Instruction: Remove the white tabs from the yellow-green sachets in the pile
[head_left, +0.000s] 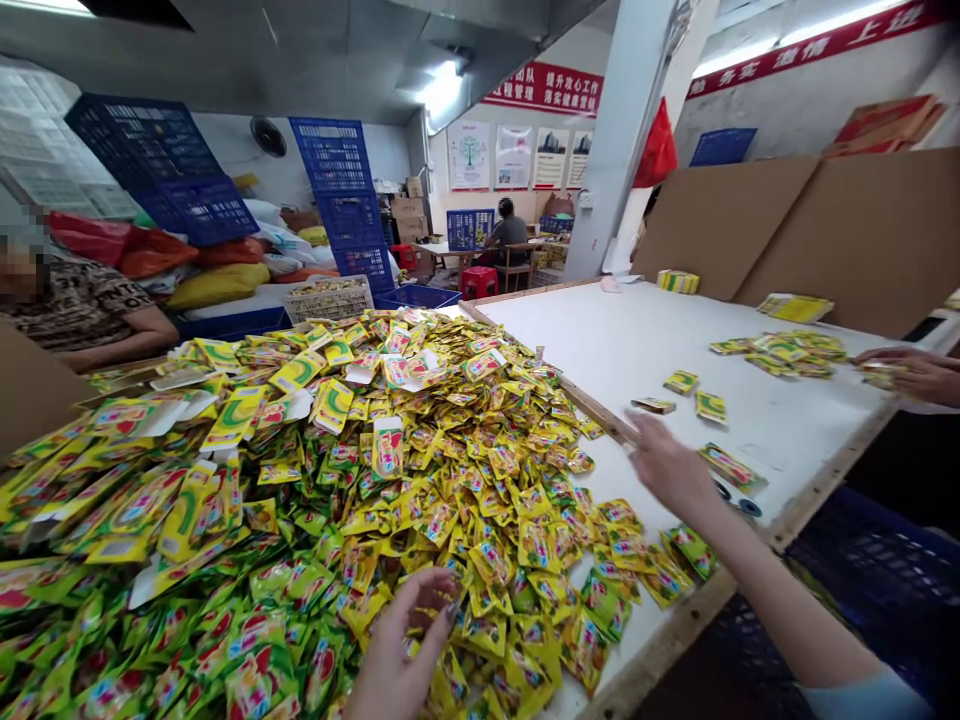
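My left hand [409, 640] is over the near edge of a big heap of small yellow sachets [495, 560]. Its fingers are curved and apart from the thumb, with nothing visible between them. Slightly blurred, my right hand [667, 465] reaches across the white tabletop beside the wooden strip [600, 415]. Its fingers stretch forward and appear to hold nothing. Just beyond the fingertips is a small yellow box [654, 405]. Two more small boxes, one yellow [681, 381] and one yellow-green [711, 407], lie nearby. Green sachets [255, 640] and flat yellow cartons [232, 418] fill the left side.
At right, another person's hand [911, 375] is at a pile of yellow packs [787, 352]. A long pack [731, 467] and a tape roll [750, 508] lie near my right forearm. Another person [97, 300] sits at left. Blue crates [877, 560] stand below the table edge.
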